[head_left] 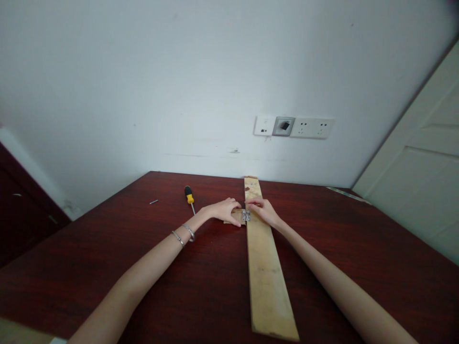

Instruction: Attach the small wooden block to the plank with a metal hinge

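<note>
A long pale wooden board (267, 272) lies lengthwise on the dark red table. Against its left edge sits a short wooden piece (229, 220), and a small metal hinge (245, 215) spans the joint between the two. My left hand (226, 210) grips the short piece, thumb at the near side and fingers at the far side. Over the board, my right hand (262, 210) has its fingertips pinched together just above the hinge; whatever they hold is too small to make out. A screwdriver (190, 197) with a black and yellow handle lies left of my left hand, its tip hidden behind the forearm.
A small metal pin or screw (154, 201) lies on the table (172, 296) at the left. Behind the table rises a white wall with a row of sockets (308, 127). A white door (423, 157) stands at the right. A flat patterned strip (347, 195) lies near the back right edge.
</note>
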A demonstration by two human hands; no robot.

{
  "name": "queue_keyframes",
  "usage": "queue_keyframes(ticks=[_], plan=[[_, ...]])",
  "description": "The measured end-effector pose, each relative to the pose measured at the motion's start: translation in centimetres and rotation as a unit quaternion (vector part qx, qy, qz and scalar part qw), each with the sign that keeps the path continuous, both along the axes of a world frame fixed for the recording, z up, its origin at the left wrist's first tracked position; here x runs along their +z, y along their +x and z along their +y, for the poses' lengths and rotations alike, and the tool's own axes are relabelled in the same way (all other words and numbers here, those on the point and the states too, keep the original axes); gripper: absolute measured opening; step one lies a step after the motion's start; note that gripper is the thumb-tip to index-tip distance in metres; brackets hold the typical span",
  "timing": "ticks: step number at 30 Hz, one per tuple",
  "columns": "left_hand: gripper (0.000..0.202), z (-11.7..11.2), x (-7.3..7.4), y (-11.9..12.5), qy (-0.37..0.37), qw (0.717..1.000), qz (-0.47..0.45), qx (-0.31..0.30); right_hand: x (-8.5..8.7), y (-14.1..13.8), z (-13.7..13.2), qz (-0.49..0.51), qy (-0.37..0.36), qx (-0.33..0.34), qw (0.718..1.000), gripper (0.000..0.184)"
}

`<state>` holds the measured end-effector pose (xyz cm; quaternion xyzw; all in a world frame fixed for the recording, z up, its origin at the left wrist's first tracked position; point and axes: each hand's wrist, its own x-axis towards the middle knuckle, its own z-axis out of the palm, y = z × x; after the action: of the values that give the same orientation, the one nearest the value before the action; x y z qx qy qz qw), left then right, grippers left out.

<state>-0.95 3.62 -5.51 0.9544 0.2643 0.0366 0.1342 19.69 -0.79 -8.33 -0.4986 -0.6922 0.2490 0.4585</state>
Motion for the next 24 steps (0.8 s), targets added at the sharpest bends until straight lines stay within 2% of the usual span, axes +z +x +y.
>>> queue_keyframes(ticks=[7,10,13,16,20,24], plan=[[0.073,0.2,0.4,-0.2,0.002,1.0,-0.021,-0.007,-0.3,0.1,0.1,0.004,0.004,0.007,1.0,0.022],[0.061,1.0,1.2,-1.1,0.025,0.996,-0.081,-0.001,-0.2,0.1,0.0,-0.001,0.011,0.006,1.0,0.023],[0.042,2.4,2.2,-3.0,0.068,0.988,-0.139,0.022,-0.1,0.0,-0.1,0.003,0.007,-0.002,1.0,0.024],[0.033,4.4,2.8,-6.4,0.098,0.983,-0.129,0.081,0.1,-0.2,-0.4,0.007,0.0,-0.011,1.0,0.024],[0.027,6.9,3.2,-12.9,0.065,0.965,-0.075,0.245,0.2,-0.3,-0.6,0.008,0.001,-0.014,1.0,0.023],[0.024,7.7,3.6,-19.6,0.064,0.942,-0.044,0.327,0.1,-0.3,-0.6,0.005,0.013,-0.012,1.0,0.023]])
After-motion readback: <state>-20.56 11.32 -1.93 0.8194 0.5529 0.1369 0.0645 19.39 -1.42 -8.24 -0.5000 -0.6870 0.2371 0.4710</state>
